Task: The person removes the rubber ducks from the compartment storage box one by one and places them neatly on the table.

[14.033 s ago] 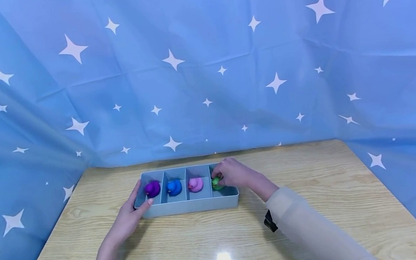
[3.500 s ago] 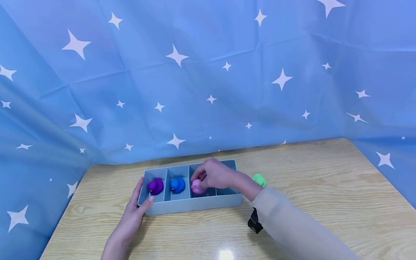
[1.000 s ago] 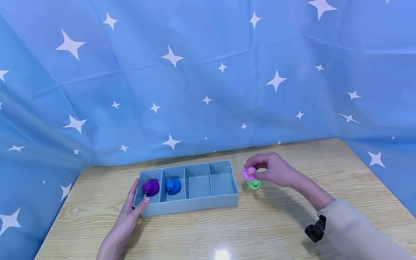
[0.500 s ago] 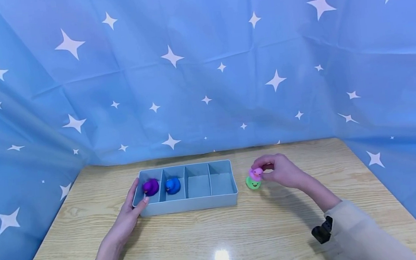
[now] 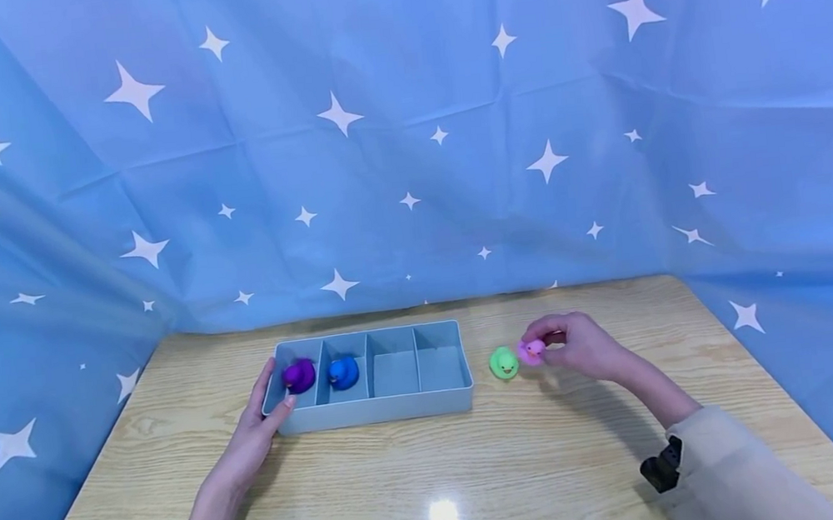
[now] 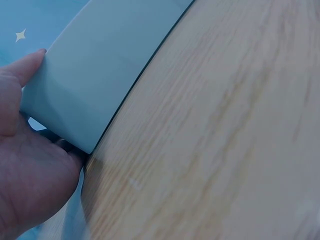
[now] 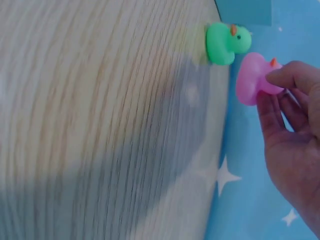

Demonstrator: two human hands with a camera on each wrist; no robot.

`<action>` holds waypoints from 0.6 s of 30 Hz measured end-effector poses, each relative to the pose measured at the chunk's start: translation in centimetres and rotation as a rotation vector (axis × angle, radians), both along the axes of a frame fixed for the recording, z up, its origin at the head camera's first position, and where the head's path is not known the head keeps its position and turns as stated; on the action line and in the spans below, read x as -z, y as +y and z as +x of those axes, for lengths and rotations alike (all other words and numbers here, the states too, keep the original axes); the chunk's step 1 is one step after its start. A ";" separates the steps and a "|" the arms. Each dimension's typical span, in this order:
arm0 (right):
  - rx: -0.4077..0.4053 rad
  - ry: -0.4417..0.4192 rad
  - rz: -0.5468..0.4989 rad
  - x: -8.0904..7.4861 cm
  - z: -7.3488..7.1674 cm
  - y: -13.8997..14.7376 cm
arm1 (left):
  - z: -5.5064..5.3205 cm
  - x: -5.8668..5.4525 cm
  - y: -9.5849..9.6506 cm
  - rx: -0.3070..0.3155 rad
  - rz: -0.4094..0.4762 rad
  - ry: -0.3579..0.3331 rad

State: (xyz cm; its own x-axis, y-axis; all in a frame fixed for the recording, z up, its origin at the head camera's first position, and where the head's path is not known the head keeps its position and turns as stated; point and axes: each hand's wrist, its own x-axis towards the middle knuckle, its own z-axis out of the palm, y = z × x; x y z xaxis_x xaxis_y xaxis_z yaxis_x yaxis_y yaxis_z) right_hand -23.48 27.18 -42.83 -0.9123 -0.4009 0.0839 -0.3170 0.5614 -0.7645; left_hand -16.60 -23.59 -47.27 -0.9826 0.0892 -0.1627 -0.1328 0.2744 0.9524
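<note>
Between thumb and fingers my right hand (image 5: 583,346) pinches a pink rubber duck (image 7: 252,77), just right of a green rubber duck (image 5: 504,363) on the table. In the right wrist view the green duck (image 7: 222,44) stands a little beyond the pink one. My left hand (image 5: 248,444) grips the left end of a grey-blue divided box (image 5: 378,412), thumb at the front rim and fingers around the end. Inside the box a purple duck (image 5: 300,376) sits in the leftmost compartment and a blue duck (image 5: 343,372) in the one beside it. The two right compartments hold nothing.
The wooden table (image 5: 378,490) carries the box and ducks. Behind it and along both sides hangs a blue cloth (image 5: 408,169) with white stars. A bright reflection lies on the tabletop near the front.
The green duck, in the rightmost compartment earlier, now stands on the table. My right hand has taken the pink duck out and carried it right, past the green one. My left hand stays on the box.
</note>
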 end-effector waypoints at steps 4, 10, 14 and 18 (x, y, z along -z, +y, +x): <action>0.015 -0.024 0.030 0.1 0.1 0.7 | 0.0 0.0 0.0 -0.001 -0.003 -0.001; 0.032 -0.067 0.060 0.8 0.1 1.2 | 0.0 0.1 -0.1 -0.001 0.001 0.001; 0.040 -0.051 0.083 1.4 0.0 1.4 | 0.0 0.1 -0.1 -0.003 0.002 0.000; 0.056 -0.047 0.097 1.7 -0.2 1.4 | 0.0 0.0 0.0 -0.005 -0.001 -0.006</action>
